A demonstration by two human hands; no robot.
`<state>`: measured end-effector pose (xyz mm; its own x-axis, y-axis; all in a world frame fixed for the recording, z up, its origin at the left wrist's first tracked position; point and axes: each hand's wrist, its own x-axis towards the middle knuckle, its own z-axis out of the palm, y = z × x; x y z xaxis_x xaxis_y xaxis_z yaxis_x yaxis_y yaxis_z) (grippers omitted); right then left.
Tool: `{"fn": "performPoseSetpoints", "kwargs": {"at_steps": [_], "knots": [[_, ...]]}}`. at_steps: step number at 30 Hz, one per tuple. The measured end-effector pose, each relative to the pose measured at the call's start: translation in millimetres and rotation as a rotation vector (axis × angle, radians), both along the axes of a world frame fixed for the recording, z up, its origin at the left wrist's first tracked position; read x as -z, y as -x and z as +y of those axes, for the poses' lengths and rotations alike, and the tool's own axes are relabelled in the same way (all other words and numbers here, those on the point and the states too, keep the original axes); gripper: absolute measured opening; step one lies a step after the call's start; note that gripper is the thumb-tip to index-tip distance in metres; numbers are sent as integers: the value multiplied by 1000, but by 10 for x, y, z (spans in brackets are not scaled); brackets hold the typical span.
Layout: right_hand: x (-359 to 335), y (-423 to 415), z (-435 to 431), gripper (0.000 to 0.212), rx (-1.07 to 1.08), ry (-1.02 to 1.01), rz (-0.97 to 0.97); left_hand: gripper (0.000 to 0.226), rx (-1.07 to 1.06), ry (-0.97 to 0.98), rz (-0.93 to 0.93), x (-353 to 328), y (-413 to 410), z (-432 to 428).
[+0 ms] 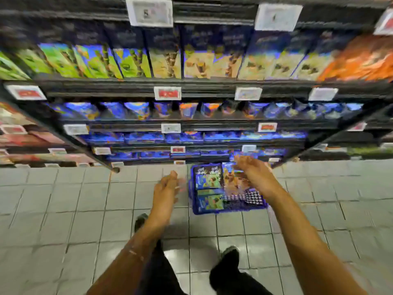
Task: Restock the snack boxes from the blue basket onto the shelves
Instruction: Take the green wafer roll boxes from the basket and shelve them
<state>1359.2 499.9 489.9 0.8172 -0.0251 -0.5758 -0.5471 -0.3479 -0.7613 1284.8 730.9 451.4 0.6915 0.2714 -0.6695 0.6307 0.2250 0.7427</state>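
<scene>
The blue basket (pixel 255 204) stands on the tiled floor in front of the shelves, with several snack boxes (pixel 209 180) lying flat in it. My right hand (pixel 254 173) hovers over the basket's right half, fingers stretched out and holding nothing. My left hand (pixel 167 188) hangs just left of the basket with straight fingers, also empty. The upper shelf (pixel 191 84) carries a row of upright snack boxes (pixel 131 62), green ones at the left and beige ones further right. The picture is blurred by motion.
Lower shelves (pixel 191 124) hold blue bags and flat blue boxes. Orange packs (pixel 361 60) fill the upper right. A neighbouring rack (pixel 32 143) with red goods stands at the left. My dark shoes (pixel 228 252) stand on the grey tiles behind the basket.
</scene>
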Motion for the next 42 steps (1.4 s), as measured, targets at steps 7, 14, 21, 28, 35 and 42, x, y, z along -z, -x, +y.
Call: {"fn": "performPoseSetpoints", "kwargs": {"at_steps": [7,14,21,28,35,42], "knots": [[1185,196,-450,17,-79,82,95,33,24,-23,118,819,83,-672],[3297,-257,-254,12,-111,84,58,41,-8,22,127,2692,-376,-826],[5251,-866,-152,52,-395,319,-153,38,-120,72,49,4410,-937,-683],[5969,-1031,-267,52,-706,575,-453,38,-107,3,-100,5015,-1285,-760],[5683,-1051,-382,43,-588,334,-521,29,-240,-72,-139,4947,-1155,-905],[5431,-953,-383,20,-145,-213,-547,36,-99,8,-307,4853,-1168,-1123]]}}
